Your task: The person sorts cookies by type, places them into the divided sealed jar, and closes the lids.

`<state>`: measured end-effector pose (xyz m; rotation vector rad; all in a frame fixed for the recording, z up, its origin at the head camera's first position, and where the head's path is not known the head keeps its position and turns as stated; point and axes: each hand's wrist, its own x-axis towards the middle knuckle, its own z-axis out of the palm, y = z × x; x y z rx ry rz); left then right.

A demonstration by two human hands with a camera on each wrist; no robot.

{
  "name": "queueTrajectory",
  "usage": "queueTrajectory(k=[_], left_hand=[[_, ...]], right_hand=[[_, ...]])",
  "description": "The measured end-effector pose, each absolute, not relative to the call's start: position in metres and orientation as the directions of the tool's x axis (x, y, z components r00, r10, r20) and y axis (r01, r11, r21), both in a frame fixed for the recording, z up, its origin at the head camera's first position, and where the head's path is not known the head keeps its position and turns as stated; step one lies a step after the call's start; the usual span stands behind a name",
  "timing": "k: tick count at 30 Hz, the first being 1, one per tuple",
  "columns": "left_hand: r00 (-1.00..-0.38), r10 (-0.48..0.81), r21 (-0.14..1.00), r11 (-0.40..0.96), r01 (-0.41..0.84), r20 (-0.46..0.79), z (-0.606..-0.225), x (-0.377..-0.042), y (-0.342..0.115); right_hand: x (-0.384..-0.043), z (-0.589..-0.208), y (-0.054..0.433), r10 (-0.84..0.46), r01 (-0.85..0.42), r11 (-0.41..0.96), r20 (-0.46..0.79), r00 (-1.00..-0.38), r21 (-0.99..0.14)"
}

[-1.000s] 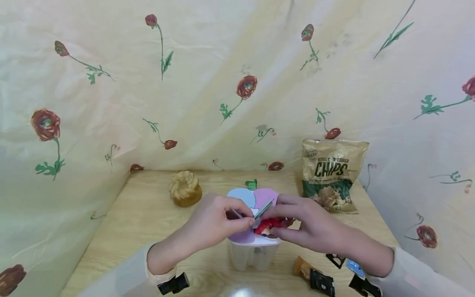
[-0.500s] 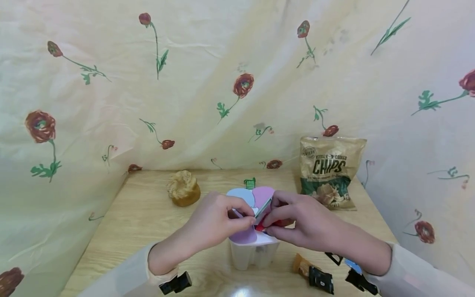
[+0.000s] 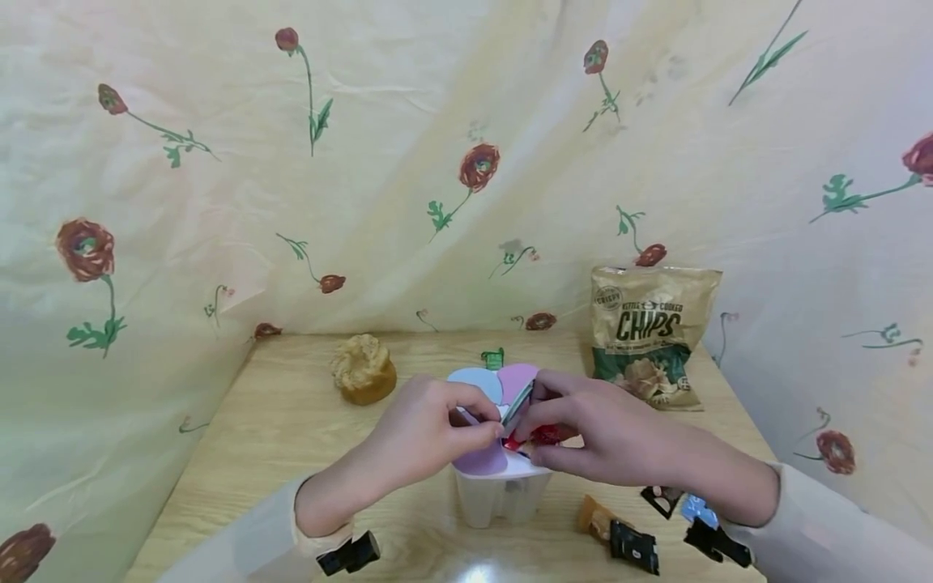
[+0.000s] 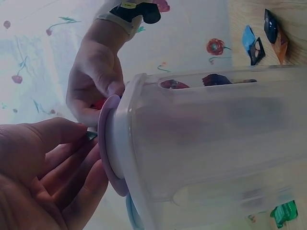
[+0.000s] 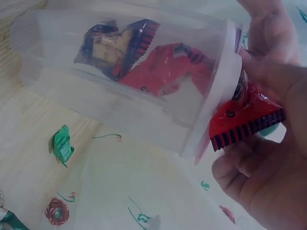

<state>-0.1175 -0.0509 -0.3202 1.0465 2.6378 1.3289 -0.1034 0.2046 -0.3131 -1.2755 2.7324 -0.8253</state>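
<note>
A translucent plastic container with a white-rimmed lid of coloured flaps stands upright mid-table. My left hand pinches the edge of a raised green flap between thumb and forefinger; its other fingers show beside the lid in the left wrist view. With thumb and fingers, my right hand holds a red snack packet with a dark crimped end, partly in the uncovered opening. Through the container's wall, the right wrist view shows a red wrapper and a dark blue packet with a clear window.
A bag of chips leans at the back right. A round bun-like cake sits back left, and a small green packet lies behind the container. Orange, black and blue packets lie front right.
My right fingers have shifted slightly left and closed in on the red packet, and less of the packet shows at the opening. My left hand keeps its pinch on the flap.
</note>
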Motion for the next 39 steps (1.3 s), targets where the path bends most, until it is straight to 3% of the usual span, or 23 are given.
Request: queueTrajectory(k=[3,8,11,16,19,29,34,39], left_hand=[[-0.777,0.562,0.711,0.42,0.564,0.284,-0.321,-0.118,-0.05],[-0.772,0.562,0.686,0.437,0.582,0.297,-0.321,-0.118,-0.048],[-0.777,0.557,0.678,0.451,0.58,0.294,-0.321,-0.117,-0.047],[-0.783,0.546,0.673,0.461,0.579,0.299,-0.322,-0.116,-0.045],[-0.784,0.538,0.665,0.467,0.583,0.309,-0.322,-0.116,-0.044],[-0.786,0.537,0.679,0.457,0.575,0.305,-0.323,-0.117,-0.043],[-0.778,0.538,0.665,0.455,0.592,0.325,-0.323,-0.118,-0.043],[-0.771,0.539,0.646,0.462,0.607,0.339,-0.324,-0.119,-0.044]], right_hand=[[-0.103,-0.311,0.209,-0.728,-0.737,0.527,0.223,-0.648,-0.423],[-0.1,-0.308,0.209,-0.729,-0.812,0.499,0.359,-0.582,-0.302],[-0.096,-0.305,0.205,-0.702,-0.796,0.54,0.375,-0.605,-0.273],[-0.093,-0.304,0.199,-0.645,-0.688,0.644,0.247,-0.723,-0.334],[-0.096,-0.303,0.196,-0.63,-0.648,0.678,0.18,-0.755,-0.346],[-0.105,-0.304,0.195,-0.682,-0.665,0.682,0.062,-0.728,-0.306],[-0.106,-0.296,0.209,-0.676,-0.619,0.661,0.023,-0.737,-0.425],[-0.108,-0.293,0.226,-0.691,-0.651,0.598,0.112,-0.714,-0.466]])
